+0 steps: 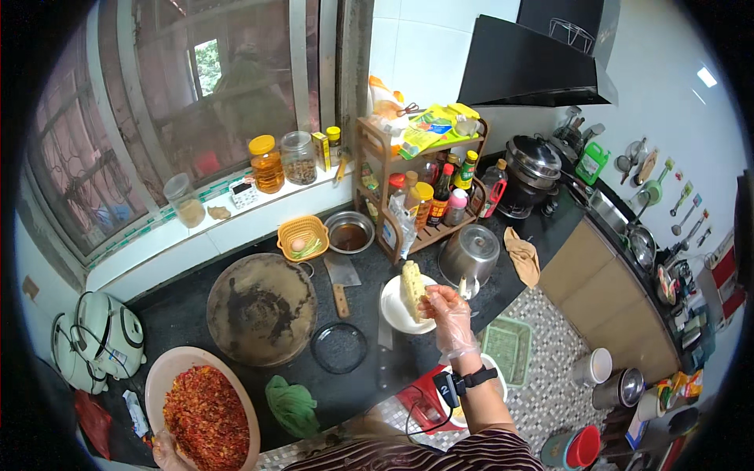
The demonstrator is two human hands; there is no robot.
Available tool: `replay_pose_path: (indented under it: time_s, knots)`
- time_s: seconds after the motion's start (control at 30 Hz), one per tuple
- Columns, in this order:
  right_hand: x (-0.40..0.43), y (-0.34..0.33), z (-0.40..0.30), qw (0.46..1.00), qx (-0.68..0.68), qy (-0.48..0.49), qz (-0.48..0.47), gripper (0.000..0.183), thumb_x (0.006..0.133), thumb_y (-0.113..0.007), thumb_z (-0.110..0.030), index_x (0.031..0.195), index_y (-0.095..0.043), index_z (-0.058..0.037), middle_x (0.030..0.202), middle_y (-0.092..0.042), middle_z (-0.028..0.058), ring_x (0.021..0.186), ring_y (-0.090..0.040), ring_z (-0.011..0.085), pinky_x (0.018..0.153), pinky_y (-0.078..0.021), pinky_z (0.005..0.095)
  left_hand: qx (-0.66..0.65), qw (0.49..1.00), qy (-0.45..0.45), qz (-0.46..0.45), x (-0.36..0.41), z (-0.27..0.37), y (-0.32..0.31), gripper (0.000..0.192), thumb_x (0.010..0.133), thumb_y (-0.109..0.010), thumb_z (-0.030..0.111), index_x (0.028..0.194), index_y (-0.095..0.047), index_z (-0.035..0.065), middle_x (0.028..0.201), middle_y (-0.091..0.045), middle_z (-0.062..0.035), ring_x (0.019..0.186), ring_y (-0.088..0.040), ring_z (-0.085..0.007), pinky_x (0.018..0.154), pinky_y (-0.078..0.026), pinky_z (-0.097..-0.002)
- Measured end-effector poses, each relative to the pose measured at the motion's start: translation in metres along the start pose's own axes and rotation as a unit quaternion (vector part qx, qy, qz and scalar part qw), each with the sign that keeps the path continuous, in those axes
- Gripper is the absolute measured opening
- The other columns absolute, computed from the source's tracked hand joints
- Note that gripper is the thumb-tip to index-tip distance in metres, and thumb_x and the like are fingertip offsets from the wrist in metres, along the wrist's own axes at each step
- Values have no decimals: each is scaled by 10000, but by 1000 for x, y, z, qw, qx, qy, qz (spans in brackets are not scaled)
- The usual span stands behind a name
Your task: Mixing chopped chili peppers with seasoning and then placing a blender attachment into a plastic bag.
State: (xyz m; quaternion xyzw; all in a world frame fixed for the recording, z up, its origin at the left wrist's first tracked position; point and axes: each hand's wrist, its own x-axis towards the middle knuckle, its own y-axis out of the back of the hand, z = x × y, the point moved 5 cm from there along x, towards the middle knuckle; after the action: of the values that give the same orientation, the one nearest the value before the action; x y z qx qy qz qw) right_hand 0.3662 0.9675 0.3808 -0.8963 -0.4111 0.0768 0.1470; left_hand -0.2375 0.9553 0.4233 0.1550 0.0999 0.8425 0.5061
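My right hand [446, 311], in a clear plastic glove, grips a pale, whitish-yellow corn cob [413, 284] and holds it over a white bowl [392, 303] on the black counter. At the lower left my left hand [169, 452], also gloved, holds the rim of a large pale basin [154, 377] filled with chopped red chili [206, 415]; part of this hand is hidden by the picture's edge. Between them lie a round, stained chopping board [262, 309], a cleaver [341, 294] with a wooden handle and a dark round lid [339, 347].
A wooden spice rack [386, 226], an upturned metal pot [468, 253], a metal bowl of brown liquid [350, 236] and a yellow basket [283, 229] stand behind. A green mesh bag [291, 406] lies near the counter's front edge. Rice cookers [112, 335] are at the left.
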Motion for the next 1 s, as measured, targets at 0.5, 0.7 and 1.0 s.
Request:
replay_pose_path:
  time_s: [0.5, 0.7, 1.0]
  knots:
    - [-37, 54, -36, 959, 263, -89, -51, 552, 919, -453, -436, 1170, -497, 53, 1087, -587, 213, 1002, -585, 312, 833, -479, 391, -80, 996, -32, -13, -14, 28, -60, 281, 911, -516, 230, 1063, -572, 1, 1025, -582, -91, 943, -551, -194, 824, -439, -328]
    - [-87, 28, -47, 943, 286, -150, -87, 617, 916, -415, -496, 1180, -486, 58, 1126, -569, 233, 1045, -563, 336, 865, -459, 410, -182, 982, 45, -28, -20, 14, -47, 356, 934, -496, 268, 1170, -519, 2, 1162, -543, -88, 1072, -518, -176, 910, -407, -330]
    - [-161, 73, -47, 982, 143, -125, 13, 492, 894, -508, -461, 1065, -572, -4, 901, -586, 92, 820, -534, 190, 703, -426, 299, -251, 966, 40, -48, -24, 21, -32, 288, 937, -501, 241, 1092, -580, 12, 975, -591, -40, 917, -551, -121, 808, -450, -283]
